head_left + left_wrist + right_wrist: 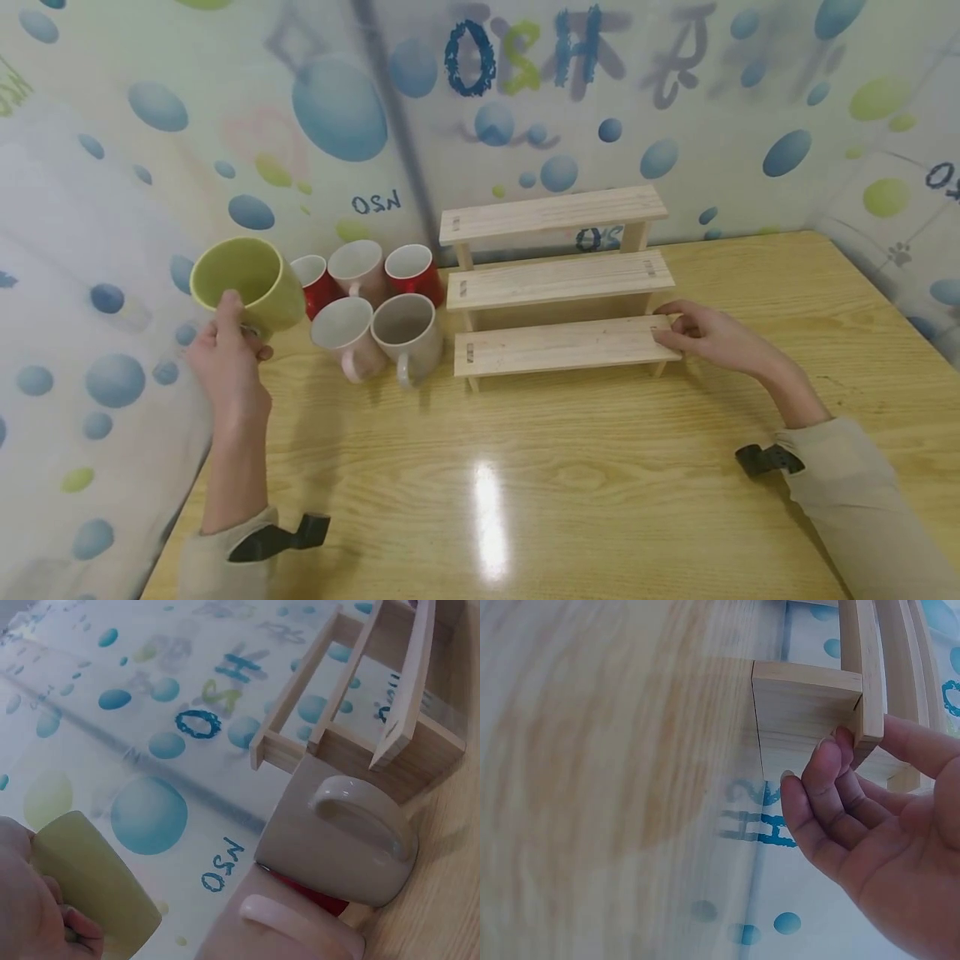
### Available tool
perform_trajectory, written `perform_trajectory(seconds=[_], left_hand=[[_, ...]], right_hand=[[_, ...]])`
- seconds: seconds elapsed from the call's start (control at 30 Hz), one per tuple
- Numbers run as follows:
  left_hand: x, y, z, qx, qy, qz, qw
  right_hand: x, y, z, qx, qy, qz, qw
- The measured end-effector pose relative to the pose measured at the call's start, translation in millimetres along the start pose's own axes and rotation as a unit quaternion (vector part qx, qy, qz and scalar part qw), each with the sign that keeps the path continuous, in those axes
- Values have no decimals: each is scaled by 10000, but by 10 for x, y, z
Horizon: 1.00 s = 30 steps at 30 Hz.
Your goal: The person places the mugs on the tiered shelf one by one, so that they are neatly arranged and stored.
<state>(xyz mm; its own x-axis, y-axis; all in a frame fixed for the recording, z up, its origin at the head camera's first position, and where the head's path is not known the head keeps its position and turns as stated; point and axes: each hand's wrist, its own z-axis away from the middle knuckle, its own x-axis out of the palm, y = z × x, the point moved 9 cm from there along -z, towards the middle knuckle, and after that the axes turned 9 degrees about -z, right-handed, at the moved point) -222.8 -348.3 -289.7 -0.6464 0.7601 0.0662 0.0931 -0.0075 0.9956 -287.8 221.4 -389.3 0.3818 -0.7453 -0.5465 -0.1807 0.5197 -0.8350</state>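
Observation:
A yellow-green mug (279, 292) is held up by my left hand (228, 358), which grips it by the handle above the table's left side. Its mouth tilts toward the head camera, and the left wrist view shows the mug's outer wall (94, 881). At the right end of a three-tier wooden shelf (555, 346), my right hand (712, 337) pinches the lowest board, thumb on top and fingers beneath. In the right wrist view the fingers (829, 769) curl under that board's end (870, 712). All three shelf boards are bare.
Left of the shelf stand several mugs: a grey one (420, 337), a pale pink one (352, 333) and another pink one (358, 265) behind, plus red ones (425, 275) with white insides. A patterned curtain (525, 150) hangs behind the wooden table (585, 483).

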Motion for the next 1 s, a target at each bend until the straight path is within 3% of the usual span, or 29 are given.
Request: perform_trajectory(seconds=[0.17, 0.3, 0.4, 0.63, 1.0], left_hand=[[102, 96, 82, -28, -201, 227, 9995], [237, 155, 161, -101, -499, 98, 9987], [343, 200, 223, -31, -698, -21, 9976], [588, 281, 341, 82, -1052, 316, 9939], [989, 333, 495, 312, -1683, 119, 9852]], right_hand=[[-2, -5, 5, -3, -29, 31, 10000], [4, -10, 16, -3, -70, 2, 10000], [10, -6, 20, 25, -74, 4, 10000], [21, -3, 13, -12, -76, 13, 10000], [34, 40, -3, -43, -169, -146, 9997]])
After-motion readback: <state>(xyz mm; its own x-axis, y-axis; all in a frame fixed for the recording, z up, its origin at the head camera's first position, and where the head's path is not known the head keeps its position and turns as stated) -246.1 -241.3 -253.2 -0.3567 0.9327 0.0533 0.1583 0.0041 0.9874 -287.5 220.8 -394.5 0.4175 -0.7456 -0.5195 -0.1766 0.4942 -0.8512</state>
